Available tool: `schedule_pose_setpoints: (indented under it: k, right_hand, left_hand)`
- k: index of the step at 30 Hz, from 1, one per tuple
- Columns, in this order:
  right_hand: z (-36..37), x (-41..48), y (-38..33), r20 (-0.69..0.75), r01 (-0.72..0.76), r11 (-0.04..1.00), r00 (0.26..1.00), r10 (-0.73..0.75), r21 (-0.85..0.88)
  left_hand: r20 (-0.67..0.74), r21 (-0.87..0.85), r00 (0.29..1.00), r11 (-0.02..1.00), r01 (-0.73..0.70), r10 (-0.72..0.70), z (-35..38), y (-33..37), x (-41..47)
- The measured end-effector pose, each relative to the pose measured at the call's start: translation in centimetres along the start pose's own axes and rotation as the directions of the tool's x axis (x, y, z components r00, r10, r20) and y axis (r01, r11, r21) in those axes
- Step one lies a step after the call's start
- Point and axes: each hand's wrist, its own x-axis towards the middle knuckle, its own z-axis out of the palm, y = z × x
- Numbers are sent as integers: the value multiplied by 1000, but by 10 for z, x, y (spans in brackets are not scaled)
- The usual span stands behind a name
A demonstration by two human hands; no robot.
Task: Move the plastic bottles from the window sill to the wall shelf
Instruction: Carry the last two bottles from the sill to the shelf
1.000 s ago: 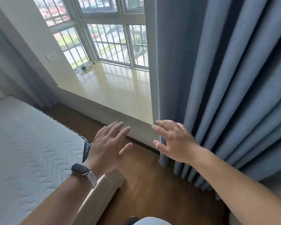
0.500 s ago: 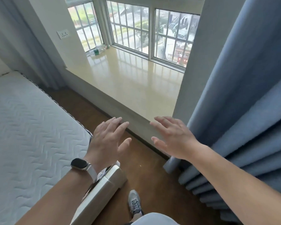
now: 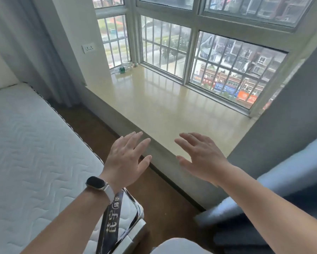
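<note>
I hold both hands spread and empty, left hand [image 3: 125,158] and right hand [image 3: 201,157], above the window sill's [image 3: 163,110] near edge. The plastic bottles [image 3: 123,67] lie in its far left corner.

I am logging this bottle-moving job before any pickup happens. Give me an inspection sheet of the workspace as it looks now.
Surface: window sill, glossy beige, mostly bare.
Job's things: plastic bottles lying in the sill's far left corner against the window; count unclear. Wall shelf not in view.
Clutter: nothing else seen on the sill.
Hands: left hand and right hand open, empty, hovering at the sill's near edge; smart band on the left wrist.
Cables: nothing seen.
Surroundings: mattress at left, blue curtain at right, wall socket, barred window.
</note>
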Motion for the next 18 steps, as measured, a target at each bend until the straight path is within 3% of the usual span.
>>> schedule_pose_setpoints:
  k: [18]
  right_hand:
    - [9,204,14,38,251,968,967,-251,-6]
  left_hand:
    - [-87,125,966,959,254,-244,24,-101,74]
